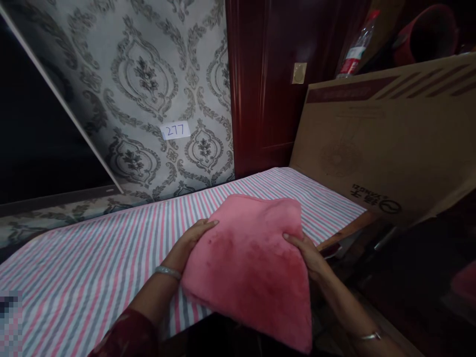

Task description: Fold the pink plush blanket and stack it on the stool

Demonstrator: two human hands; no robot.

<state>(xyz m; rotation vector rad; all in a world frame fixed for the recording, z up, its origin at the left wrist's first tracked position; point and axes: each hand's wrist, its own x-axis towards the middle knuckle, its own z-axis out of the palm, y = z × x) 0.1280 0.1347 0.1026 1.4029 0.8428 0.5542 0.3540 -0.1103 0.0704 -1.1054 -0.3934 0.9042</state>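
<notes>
A pink, plush-looking cloth piece (256, 258) with darker patches spans the space between my hands. My left hand (199, 232) grips its left edge, thumb on top and fingers tucked underneath. At the right edge, my right hand (303, 250) holds it the same way, its thumb pressed on the surface. The far part of the cloth piece lies over the striped tablecloth (111, 258), while its near part hangs past the front edge. Most fingers of both hands are hidden beneath it.
A large cardboard box (383, 134) stands at the right, with a red-capped plastic bottle (355, 52) behind its top edge. A dark screen (44, 119) is at the left. On the patterned wall (148, 74) is a paper label (175, 130) reading 277. A dark red door (264, 99) stands behind.
</notes>
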